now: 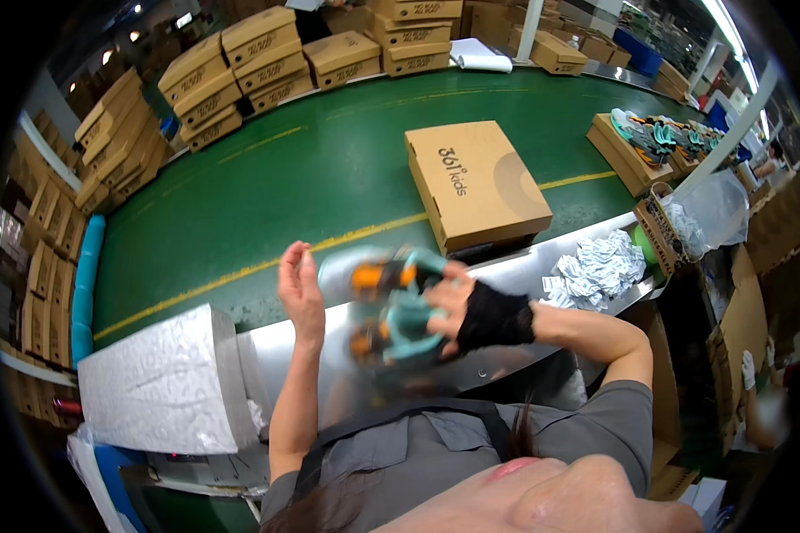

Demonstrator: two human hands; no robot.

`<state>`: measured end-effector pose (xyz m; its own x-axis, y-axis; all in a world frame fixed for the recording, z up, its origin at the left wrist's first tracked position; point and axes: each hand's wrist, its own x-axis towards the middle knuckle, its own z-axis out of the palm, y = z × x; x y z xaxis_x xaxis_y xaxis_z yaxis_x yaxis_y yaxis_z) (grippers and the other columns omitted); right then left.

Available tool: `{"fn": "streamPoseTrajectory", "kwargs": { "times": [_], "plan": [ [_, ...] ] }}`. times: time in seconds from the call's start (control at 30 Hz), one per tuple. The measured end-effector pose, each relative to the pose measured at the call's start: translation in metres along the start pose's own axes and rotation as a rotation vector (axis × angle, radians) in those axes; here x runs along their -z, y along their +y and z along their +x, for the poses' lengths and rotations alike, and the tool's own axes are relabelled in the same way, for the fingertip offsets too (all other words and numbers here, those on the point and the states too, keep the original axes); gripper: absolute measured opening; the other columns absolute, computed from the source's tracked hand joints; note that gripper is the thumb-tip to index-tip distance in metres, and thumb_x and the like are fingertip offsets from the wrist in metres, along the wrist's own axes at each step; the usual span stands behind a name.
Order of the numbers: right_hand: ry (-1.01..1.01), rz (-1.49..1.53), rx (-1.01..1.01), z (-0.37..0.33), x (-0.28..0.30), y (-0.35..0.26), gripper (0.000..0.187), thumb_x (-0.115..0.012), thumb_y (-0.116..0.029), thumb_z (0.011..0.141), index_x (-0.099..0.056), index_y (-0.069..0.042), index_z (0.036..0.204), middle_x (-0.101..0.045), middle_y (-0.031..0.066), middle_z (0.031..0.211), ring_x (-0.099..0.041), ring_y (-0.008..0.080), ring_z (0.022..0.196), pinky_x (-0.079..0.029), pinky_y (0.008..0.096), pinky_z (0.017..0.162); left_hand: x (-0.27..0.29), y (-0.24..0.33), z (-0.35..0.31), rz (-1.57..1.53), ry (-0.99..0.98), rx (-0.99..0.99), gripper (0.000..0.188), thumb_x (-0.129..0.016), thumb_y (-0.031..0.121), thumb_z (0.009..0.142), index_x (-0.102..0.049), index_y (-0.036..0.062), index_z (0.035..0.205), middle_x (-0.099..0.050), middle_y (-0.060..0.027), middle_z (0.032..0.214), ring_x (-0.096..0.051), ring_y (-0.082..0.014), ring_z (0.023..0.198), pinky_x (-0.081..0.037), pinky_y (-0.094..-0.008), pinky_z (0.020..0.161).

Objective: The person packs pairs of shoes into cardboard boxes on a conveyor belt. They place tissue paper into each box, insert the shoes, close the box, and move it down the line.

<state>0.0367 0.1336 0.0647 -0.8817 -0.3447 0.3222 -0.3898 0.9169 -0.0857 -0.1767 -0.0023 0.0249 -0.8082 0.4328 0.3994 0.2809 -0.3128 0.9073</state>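
Observation:
A pair of children's sneakers (387,298) in grey, teal and orange is smeared by motion in front of me, over the metal ledge. My right hand (453,311), in a black fingerless glove or wrist cover, grips them at their teal ends. Just left of the shoes, my left hand (302,289) is raised with its fingers pointing up. It holds nothing, and its fingers stand somewhat apart. Beyond the shoes, a closed brown shoebox (480,186) rests on the green conveyor belt (267,191), close to the belt's near edge.
White wrapping sheets (160,382) are stacked at the left. Small white packets (600,266) lie heaped on the metal ledge (280,355) at the right, beside an open carton (667,231). More sneakers (649,138) sit on boxes at the far right. Stacked shoeboxes (267,58) line the belt's far side.

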Motion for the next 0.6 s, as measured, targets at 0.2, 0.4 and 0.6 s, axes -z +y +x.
{"fn": "streamPoseTrajectory", "kwargs": {
  "times": [0.2, 0.4, 0.6],
  "plan": [
    [-0.156, 0.395, -0.303, -0.002, -0.028, 0.033, 0.031, -0.068, -0.033, 0.066, -0.056, -0.006, 0.075, -0.057, 0.0117, 0.085, -0.057, 0.0287, 0.081, -0.044, 0.0388, 0.074, -0.024, -0.055, -0.033, 0.352, -0.611, 0.462, 0.04, -0.05, 0.037, 0.087, -0.062, 0.0001, 0.08, -0.057, -0.0062, 0.063, -0.051, -0.012, 0.058, -0.043, -0.028, 0.052],
    [-0.007, -0.466, -0.918, -0.06, -0.072, 0.124, 0.058, -0.058, -0.031, 0.069, -0.044, -0.004, 0.119, -0.041, 0.0247, 0.122, -0.04, 0.0357, 0.115, -0.027, 0.0574, 0.091, -0.044, -0.036, -0.016, 0.556, -0.876, 0.435, 0.05, -0.048, 0.044, 0.085, -0.061, -0.0035, 0.09, -0.061, -0.0165, 0.076, -0.058, -0.0217, 0.075, -0.045, -0.0306, 0.069],
    [0.249, -0.278, -0.969, -0.044, -0.063, 0.114, 0.075, -0.061, -0.024, 0.063, -0.033, 0.0, 0.128, -0.033, 0.0257, 0.13, -0.031, 0.0366, 0.123, -0.02, 0.059, 0.095, -0.09, -0.03, -0.009, 0.651, -0.618, -0.231, 0.051, -0.045, 0.038, 0.088, -0.042, 0.0037, 0.125, -0.042, -0.02, 0.128, -0.034, -0.0343, 0.123, -0.031, -0.0384, 0.098]
  ]
}}
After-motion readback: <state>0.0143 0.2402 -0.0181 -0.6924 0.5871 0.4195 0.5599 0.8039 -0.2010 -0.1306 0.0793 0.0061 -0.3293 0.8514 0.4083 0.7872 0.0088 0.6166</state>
